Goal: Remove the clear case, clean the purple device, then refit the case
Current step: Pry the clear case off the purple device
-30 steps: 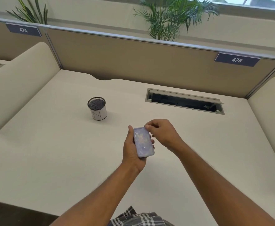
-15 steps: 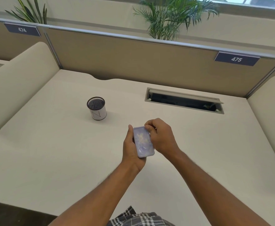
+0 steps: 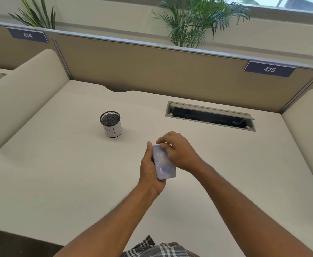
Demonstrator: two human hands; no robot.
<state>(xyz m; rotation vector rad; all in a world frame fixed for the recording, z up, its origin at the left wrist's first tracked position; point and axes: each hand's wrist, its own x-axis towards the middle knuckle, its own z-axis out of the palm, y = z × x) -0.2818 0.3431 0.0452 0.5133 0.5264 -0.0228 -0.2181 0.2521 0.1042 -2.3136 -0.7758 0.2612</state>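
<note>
While the left hand (image 3: 149,168) holds the purple device (image 3: 163,164) above the tabletop (image 3: 59,173), the right hand (image 3: 178,150) pinches its top corner, hiding that edge. The clear case is hard to see.

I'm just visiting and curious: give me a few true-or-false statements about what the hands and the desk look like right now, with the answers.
1. The left hand holds the purple device above the desk. True.
2. The right hand rests flat on the desk, away from the device. False: its fingers are at the device's far end.
3. A mesh cup stands on the desk to the left of the hands. True.
4. The cup lies tipped on its side. False: it stands upright.
5. The sign on the partition at right reads 475. True.
6. A cleaning cloth lies on the desk. False: none is visible.
</note>
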